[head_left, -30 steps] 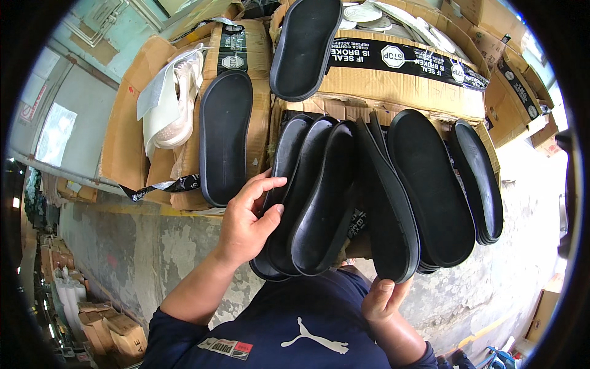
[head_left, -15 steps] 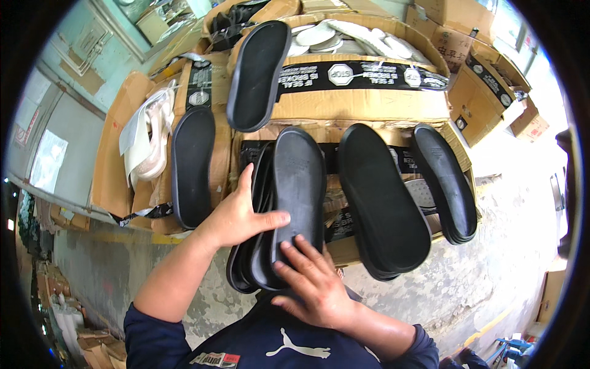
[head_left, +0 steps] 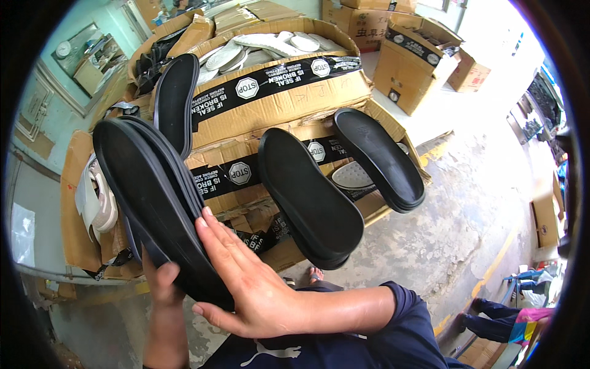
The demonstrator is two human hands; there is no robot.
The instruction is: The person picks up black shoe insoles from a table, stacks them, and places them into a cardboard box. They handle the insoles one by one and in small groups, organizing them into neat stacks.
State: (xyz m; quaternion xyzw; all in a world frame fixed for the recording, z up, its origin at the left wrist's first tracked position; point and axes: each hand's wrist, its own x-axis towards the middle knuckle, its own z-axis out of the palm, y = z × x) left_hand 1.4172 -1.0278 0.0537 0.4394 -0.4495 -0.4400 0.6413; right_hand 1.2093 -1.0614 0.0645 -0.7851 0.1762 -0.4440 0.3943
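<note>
Stack of flat black rubber shoe soles (head_left: 153, 203), held upright before the open cardboard cartons (head_left: 283, 104): left hand (head_left: 161, 284) clasps its lower end, right hand (head_left: 246, 280) lies flat, fingers spread. Squaring the edges likely calls for even palm pressure while the lower clasp stays firm.

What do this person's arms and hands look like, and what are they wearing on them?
Both hands are bare, with no gloves, rings or watch in view. The right hand leads into a bare forearm, and a dark navy short sleeve begins near the elbow. The left hand and its forearm are bare too; no sleeve shows on that side. The navy shirt has a white emblem on the chest.
</note>
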